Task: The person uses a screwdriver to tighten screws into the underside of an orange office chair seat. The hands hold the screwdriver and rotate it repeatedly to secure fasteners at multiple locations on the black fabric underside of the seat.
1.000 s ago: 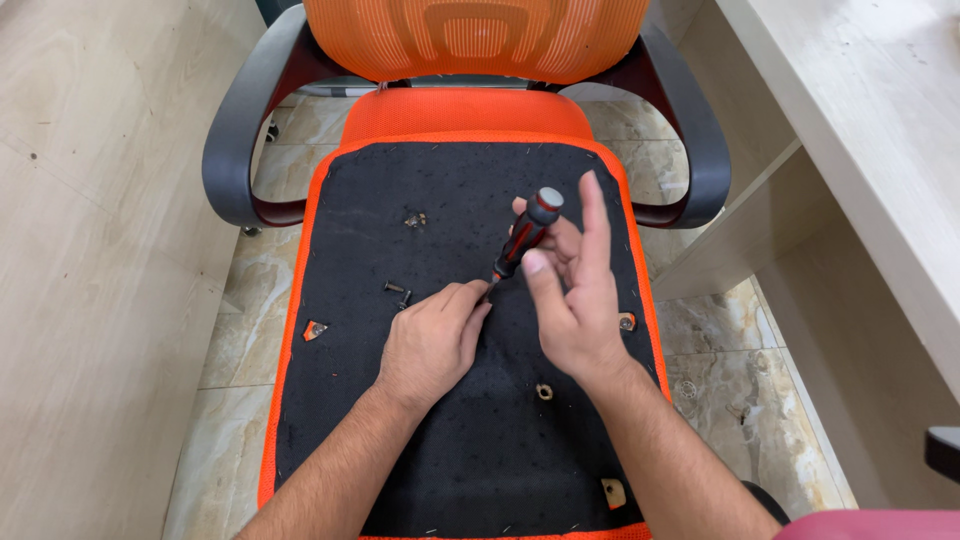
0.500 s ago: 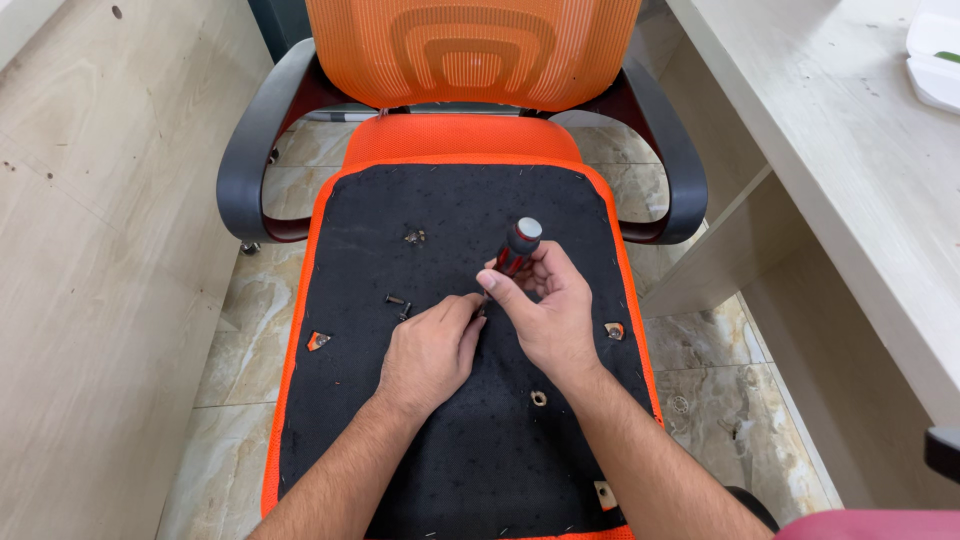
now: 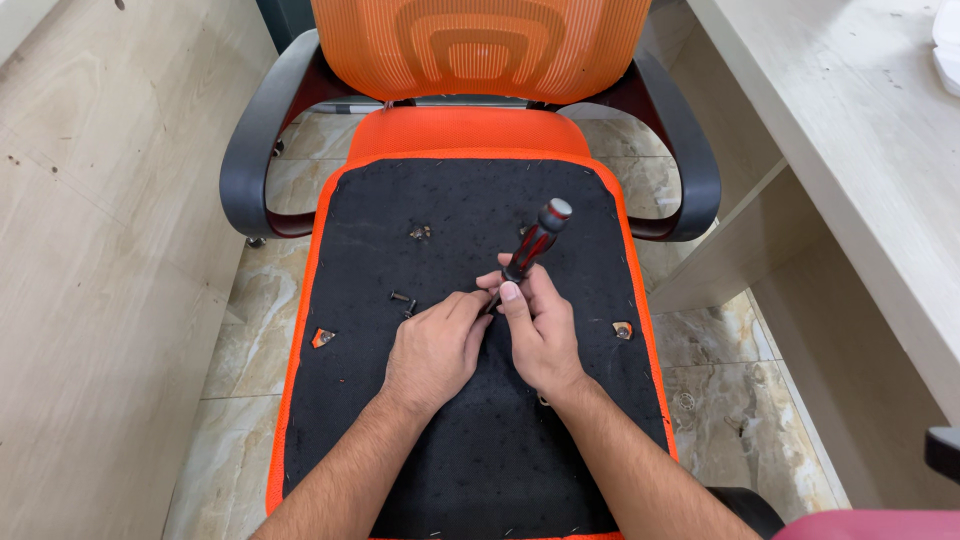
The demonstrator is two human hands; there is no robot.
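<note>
Since the earlier frames, the right hand (image 3: 540, 335) has closed: a second ago its fingers were spread flat beside the tool, and now they wrap the lower end of the red-and-black screwdriver with the grey cap (image 3: 533, 246), thumb laid up along the grip, while the tool leans away from the person toward the chair back. The left hand (image 3: 436, 345) has stayed almost where it was, fingers curled inward and pinched at the point where the screwdriver's tip meets the black fabric-covered underside of the orange seat pan (image 3: 380, 420). The seat lies upside down across an orange mesh-backed office chair with grey armrests (image 3: 480, 60). Judging by the pictures, the work looks partly done: a pair of dark loose screws (image 3: 403, 300) lies just left of the hands, another small metal fitting (image 3: 420, 233) sits farther up the seat, and the orange-rimmed mounting holes at the left edge (image 3: 322, 338) and right edge (image 3: 622, 329) appear to have no screw driven in them, though they are too small to be sure. The tip of the screwdriver and whatever the left fingers pinch are hidden under the two hands, so it cannot be told whether a screw is there or which way it turns. Something small pokes out beneath the right wrist, too covered to name. The seat's near edge is cut off by the frame.
</note>
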